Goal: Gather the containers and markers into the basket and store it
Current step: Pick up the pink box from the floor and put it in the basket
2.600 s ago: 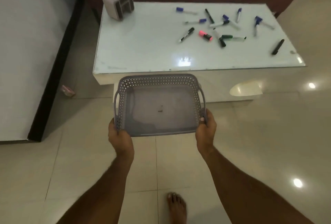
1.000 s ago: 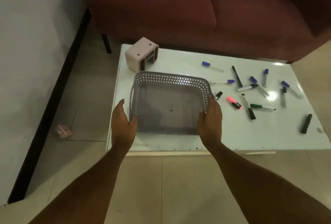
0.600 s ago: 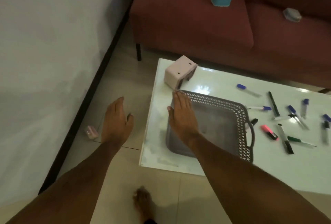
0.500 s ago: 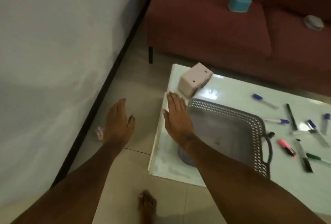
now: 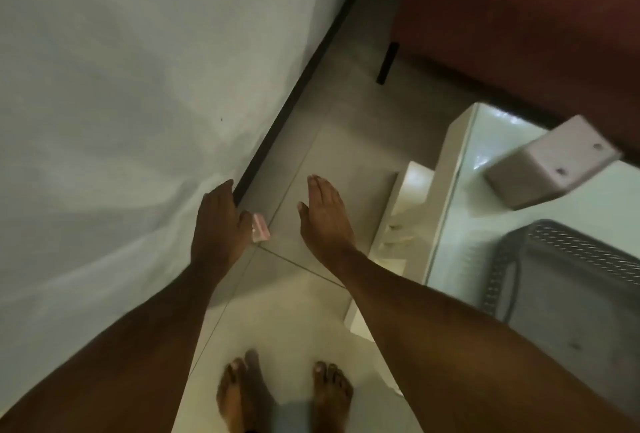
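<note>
A smooth pale wall (image 5: 121, 86) with a dark skirting strip (image 5: 304, 82) filled the left of the view, meeting glossy beige floor tiles (image 5: 332, 152). A dark red upholstered sofa (image 5: 519, 17) sat at upper right. Below it stood the white table (image 5: 453, 169) with a shiny, glassy top. On that top rested the grey plastic basket (image 5: 571, 290), its wall perforated in a lattice, with a loop handle at the side. Behind it lay a boxy pale pink container (image 5: 550, 162), tipped on its side. Both bare feet (image 5: 284, 394) stood on the tiles. The left hand (image 5: 218, 224) and right hand (image 5: 325, 218) hung over the floor, fingers straight and relaxed, holding nothing. A small pink item (image 5: 260, 228) lay on the floor just beside the left hand; whether it touched the hand could not be told.
</note>
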Demonstrator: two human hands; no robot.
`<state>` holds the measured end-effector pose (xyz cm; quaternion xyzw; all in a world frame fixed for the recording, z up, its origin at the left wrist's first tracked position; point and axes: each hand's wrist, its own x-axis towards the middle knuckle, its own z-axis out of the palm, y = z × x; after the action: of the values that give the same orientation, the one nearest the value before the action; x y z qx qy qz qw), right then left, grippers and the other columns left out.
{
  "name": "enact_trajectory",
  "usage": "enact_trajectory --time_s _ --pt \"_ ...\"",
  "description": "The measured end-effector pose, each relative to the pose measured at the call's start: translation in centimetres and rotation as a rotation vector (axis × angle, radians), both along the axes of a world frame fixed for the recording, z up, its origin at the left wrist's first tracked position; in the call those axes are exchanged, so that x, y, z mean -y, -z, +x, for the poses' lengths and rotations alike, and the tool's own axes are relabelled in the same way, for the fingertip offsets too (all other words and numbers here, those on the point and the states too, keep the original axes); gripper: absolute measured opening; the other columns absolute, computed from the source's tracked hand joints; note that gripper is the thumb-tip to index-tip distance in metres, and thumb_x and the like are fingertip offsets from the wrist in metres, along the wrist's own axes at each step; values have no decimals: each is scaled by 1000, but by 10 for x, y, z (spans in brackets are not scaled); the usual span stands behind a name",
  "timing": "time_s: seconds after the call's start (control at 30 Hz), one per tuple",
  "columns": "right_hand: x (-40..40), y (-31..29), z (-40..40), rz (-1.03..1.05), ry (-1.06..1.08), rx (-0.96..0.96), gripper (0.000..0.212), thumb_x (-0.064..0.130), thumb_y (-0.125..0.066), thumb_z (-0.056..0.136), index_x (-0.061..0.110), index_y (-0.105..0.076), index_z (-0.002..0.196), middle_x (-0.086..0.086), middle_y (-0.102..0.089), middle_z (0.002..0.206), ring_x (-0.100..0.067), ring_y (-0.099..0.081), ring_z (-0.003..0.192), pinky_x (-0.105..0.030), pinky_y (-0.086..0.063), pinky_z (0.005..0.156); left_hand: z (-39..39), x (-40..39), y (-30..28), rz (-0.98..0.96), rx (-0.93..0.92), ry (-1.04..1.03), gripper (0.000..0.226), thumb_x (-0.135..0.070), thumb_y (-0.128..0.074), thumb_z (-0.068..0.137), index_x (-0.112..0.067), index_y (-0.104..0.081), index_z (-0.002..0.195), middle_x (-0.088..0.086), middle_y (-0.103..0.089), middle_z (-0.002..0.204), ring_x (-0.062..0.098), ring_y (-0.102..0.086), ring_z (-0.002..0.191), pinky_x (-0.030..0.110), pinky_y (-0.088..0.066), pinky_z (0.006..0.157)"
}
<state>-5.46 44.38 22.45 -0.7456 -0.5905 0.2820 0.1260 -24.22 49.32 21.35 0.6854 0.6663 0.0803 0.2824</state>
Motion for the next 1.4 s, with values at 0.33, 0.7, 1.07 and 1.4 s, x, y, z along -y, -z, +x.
enact_trajectory --time_s 0.33,0.7,1.07,1.4 --pt "-35 186 -79 -130 0 -81 56 19 -49 107 1 -30 156 -18 -36 162 -30 -31 152 -40 -26 127 -23 -32 181 -263 10 4 66 -34 -56 103 -11 -27 158 11 -34 163 30 -35 150 42 -33 121" --pt "-26 317 -128 -352 421 -358 25 0 -49 96 -4 -65 114 -24 -63 113 -38 -60 102 -29 -37 76 -5 -62 290 -442 52 -210 47 -39 -46 107 2 -58 127 24 -62 128 37 -64 114 47 -55 99" --pt "-48 215 -97 -244 760 -687 42 -4 -46 100 -1 -50 142 -20 -59 137 -34 -59 126 -17 -47 81 24 -53 207 -402 363 -541 34 -23 -38 110 -2 -63 120 16 -68 112 21 -67 87 13 -48 56" --pt "-67 34 -14 79 768 -628 49 -5 -44 101 4 -46 149 -15 -58 140 -24 -59 123 -1 -47 68 120 -51 14 -218 729 -631 30 -20 -36 107 -27 -62 94 9 -69 103 31 -72 96 40 -62 81"
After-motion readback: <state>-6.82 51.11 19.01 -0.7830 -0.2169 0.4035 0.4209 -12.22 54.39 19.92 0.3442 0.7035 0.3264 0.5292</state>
